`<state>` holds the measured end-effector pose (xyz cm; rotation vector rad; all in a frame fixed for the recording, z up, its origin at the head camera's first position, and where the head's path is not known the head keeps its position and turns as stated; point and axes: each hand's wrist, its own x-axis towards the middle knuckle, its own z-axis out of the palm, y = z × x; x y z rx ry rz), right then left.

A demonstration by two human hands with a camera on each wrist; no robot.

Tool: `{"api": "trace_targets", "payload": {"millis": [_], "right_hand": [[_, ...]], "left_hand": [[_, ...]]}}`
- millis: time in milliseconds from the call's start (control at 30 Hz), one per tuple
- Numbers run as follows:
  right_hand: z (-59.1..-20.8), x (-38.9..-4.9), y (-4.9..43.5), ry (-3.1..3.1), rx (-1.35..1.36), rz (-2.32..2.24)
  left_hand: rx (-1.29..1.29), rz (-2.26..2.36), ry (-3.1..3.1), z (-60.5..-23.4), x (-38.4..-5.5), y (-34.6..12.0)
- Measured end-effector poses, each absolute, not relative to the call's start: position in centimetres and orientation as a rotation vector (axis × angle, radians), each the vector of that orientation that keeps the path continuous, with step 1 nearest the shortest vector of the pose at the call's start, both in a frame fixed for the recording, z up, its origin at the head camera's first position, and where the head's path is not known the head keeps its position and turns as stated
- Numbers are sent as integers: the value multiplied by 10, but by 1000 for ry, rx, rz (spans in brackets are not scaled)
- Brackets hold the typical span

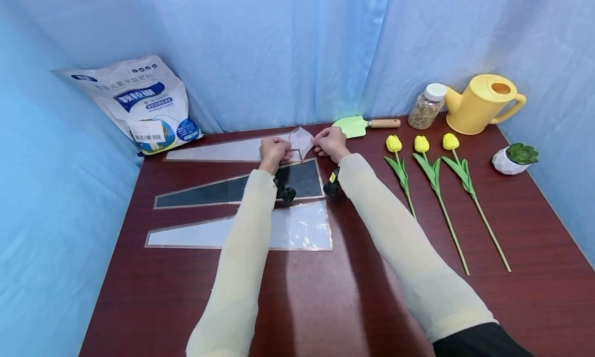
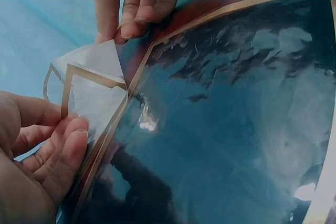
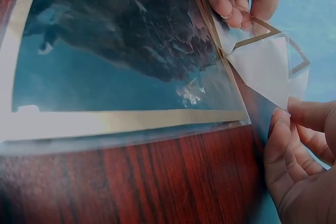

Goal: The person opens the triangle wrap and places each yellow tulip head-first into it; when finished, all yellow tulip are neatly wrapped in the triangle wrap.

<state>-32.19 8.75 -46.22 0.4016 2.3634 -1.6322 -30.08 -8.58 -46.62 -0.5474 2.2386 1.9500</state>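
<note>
My left hand [image 1: 275,151] pinches a brown-edged corner of the farthest tapered sheet [image 1: 223,149]. Its clear layer [image 2: 67,90] is folded back there, apart from a white layer. My right hand [image 1: 332,141] holds the tip of that white layer [image 3: 265,69] between thumb and fingers, to the right of the left hand. Nearer to me lies a dark tapered sheet [image 1: 304,177] with a brown border, flat on the table. A third sheet, white and glossy [image 1: 302,225], lies closest, partly covered by my left sleeve.
On the back left, a fertilizer bag [image 1: 146,104] leans against the blue curtain. A green trowel [image 1: 351,126], a lidded jar [image 1: 426,109] and a yellow watering can [image 1: 479,106] line the back edge. Yellow tulips [image 1: 434,179] and a potted succulent [image 1: 511,159] are on the right.
</note>
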Motion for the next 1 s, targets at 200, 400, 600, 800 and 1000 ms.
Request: {"api": "trace_targets", "payload": {"millis": [200,400,600,800,1000], "right_hand": [[-460,-323,90,2370,372,-1627],[-455,-323,92,2344,316,-1610],[-447,-316,96,2383,292,-1626],[-429,-307,112,2413,247,-1699],[-413,-295,137,2361,178,-1881]], "left_hand": [[-561,1886,2281,-463,-301,-83],[-567,1861,2296,-462,-302,-83],[-555,1854,2282,-465,-302,-82],[-522,1886,2258,-467,-301,-84],[-508,1877,2268,-466,-297,-85]]}}
